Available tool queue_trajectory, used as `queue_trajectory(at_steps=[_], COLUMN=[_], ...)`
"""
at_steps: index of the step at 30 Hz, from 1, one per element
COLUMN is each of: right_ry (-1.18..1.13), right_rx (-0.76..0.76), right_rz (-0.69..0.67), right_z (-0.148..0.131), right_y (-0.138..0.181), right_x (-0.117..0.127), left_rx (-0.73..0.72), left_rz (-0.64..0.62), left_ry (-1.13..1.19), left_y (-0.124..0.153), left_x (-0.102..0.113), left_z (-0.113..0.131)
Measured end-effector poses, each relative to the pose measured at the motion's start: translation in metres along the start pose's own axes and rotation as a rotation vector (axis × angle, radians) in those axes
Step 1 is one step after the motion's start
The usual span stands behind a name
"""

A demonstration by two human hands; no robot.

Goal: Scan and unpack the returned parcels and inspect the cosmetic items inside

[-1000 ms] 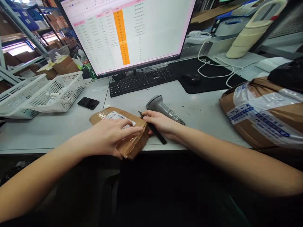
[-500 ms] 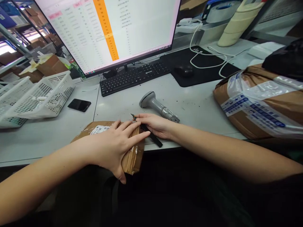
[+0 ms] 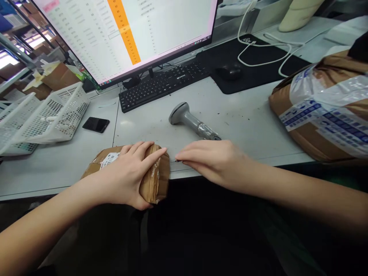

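Observation:
At the desk's front edge lies a small brown cardboard box (image 3: 158, 178) with clear tape and a white label. My left hand (image 3: 130, 174) grips it from above, fingers over the top and thumb on the near side. Just right of the box, my right hand (image 3: 214, 161) is closed around a slim craft knife (image 3: 178, 160). Only the knife's tip pokes out past the fingertips; the hand hides its black handle. A grey barcode scanner (image 3: 189, 119), its handle wrapped in clear tape, lies just beyond my right hand.
A large taped brown parcel (image 3: 316, 111) stands at the right. Farther back are a keyboard (image 3: 161, 86), a mouse (image 3: 230, 71) on a black mat, a white cable (image 3: 258, 61) and a monitor (image 3: 172, 34). White baskets (image 3: 63, 115) and a phone (image 3: 96, 124) sit at the left.
My right hand has moved right, away from the box, and turned over so the knife's handle is hidden. My left hand stays on the box, its fingers drawn in slightly.

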State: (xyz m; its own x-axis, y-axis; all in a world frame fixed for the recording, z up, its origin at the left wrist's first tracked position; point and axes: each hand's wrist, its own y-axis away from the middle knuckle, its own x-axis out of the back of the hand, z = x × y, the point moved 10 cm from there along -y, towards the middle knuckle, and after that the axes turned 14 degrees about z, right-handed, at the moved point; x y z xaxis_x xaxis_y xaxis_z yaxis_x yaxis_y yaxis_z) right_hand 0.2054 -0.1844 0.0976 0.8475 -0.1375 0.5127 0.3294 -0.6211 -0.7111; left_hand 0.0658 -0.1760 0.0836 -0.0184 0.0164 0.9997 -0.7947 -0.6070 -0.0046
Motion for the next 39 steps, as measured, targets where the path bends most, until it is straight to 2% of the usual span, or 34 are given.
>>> queue_trajectory(at_steps=[2, 3, 5, 7, 12, 18, 25, 28, 32, 35, 39], right_ry=[0.237, 0.310, 0.372, 0.369, 0.332, 0.378, 0.447, 0.493, 0.587, 0.487, 0.354], right_rx=[0.318, 0.429, 0.562, 0.621, 0.695, 0.731, 0.755, 0.753, 0.689, 0.692, 0.730], right_rz=[0.060, 0.082, 0.131, 0.176, 0.271, 0.333, 0.409, 0.410, 0.400, 0.359, 0.336], right_z=[-0.026, -0.036, -0.048, -0.057, -0.075, -0.083, -0.080, -0.073, -0.058, -0.059, -0.068], right_y=[0.011, 0.016, 0.023, 0.023, 0.015, 0.009, 0.006, 0.001, -0.001, 0.008, 0.022], right_x=[0.002, 0.001, -0.002, -0.004, -0.008, -0.017, -0.020, -0.016, -0.005, -0.005, -0.019], left_rx=[-0.010, -0.017, -0.022, -0.022, -0.026, -0.026, 0.020, 0.026, -0.003, 0.016, 0.004], left_rz=[0.015, 0.014, 0.016, 0.035, 0.064, 0.070, 0.134, 0.135, 0.067, 0.078, 0.104], left_ry=[0.038, 0.056, 0.077, 0.083, 0.103, 0.124, 0.159, 0.158, 0.143, 0.120, 0.123], left_y=[0.001, 0.003, 0.008, 0.013, 0.022, 0.023, 0.023, 0.022, 0.024, 0.027, 0.030], left_x=[0.003, 0.004, 0.009, 0.017, 0.031, 0.028, 0.030, 0.028, 0.016, 0.011, 0.011], left_z=[0.003, 0.004, 0.003, 0.000, -0.001, 0.002, -0.007, -0.009, -0.004, -0.007, -0.010])
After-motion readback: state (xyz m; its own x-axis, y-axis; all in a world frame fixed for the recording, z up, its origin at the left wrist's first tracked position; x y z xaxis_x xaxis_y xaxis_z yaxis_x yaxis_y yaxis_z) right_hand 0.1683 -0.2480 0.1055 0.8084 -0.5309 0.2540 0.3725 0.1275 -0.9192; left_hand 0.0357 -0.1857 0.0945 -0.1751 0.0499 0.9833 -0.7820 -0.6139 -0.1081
